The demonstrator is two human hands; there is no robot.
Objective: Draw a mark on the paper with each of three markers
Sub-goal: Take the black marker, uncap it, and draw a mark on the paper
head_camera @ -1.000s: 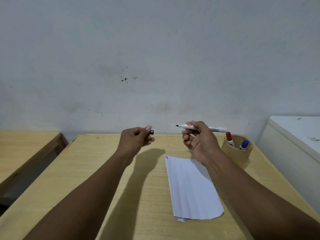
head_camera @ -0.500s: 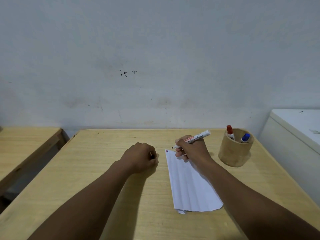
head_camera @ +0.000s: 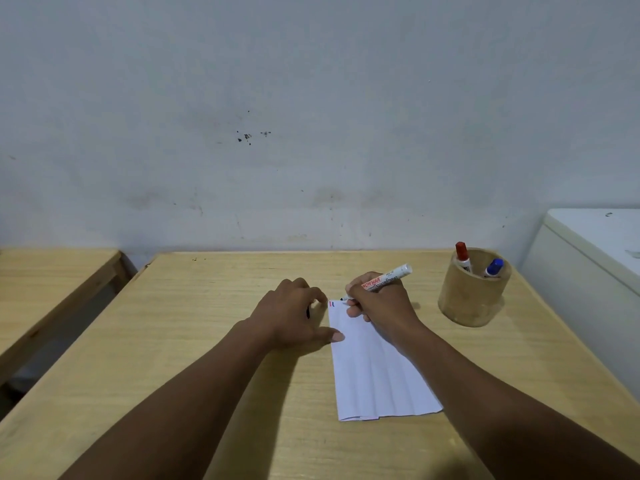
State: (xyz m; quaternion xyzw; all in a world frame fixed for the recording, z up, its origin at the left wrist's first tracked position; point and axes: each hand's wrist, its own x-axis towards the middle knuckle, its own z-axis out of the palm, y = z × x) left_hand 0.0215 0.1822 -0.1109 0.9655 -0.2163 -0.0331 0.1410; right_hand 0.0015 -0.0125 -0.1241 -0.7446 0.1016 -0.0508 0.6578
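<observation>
A creased white paper (head_camera: 377,375) lies on the wooden table (head_camera: 173,341), with small red and blue marks (head_camera: 331,304) at its far left corner. My right hand (head_camera: 379,301) grips an uncapped white marker (head_camera: 388,277), its black tip touching the paper beside those marks. My left hand (head_camera: 294,311) rests at the paper's left edge, thumb on the sheet, and a sliver of the black cap (head_camera: 308,312) shows between its curled fingers. A red-capped marker (head_camera: 462,256) and a blue-capped marker (head_camera: 493,267) stand in a round wooden cup (head_camera: 472,296).
The cup stands at the table's far right, close to my right hand. A white cabinet (head_camera: 595,258) sits right of the table. A second wooden table (head_camera: 45,282) is at the left across a gap. A grey wall (head_camera: 311,116) runs behind.
Both hands came down from mid-air to the table. The right hand lowered the marker tip onto the paper's far left corner; the left hand settled at the paper's edge, thumb out.
</observation>
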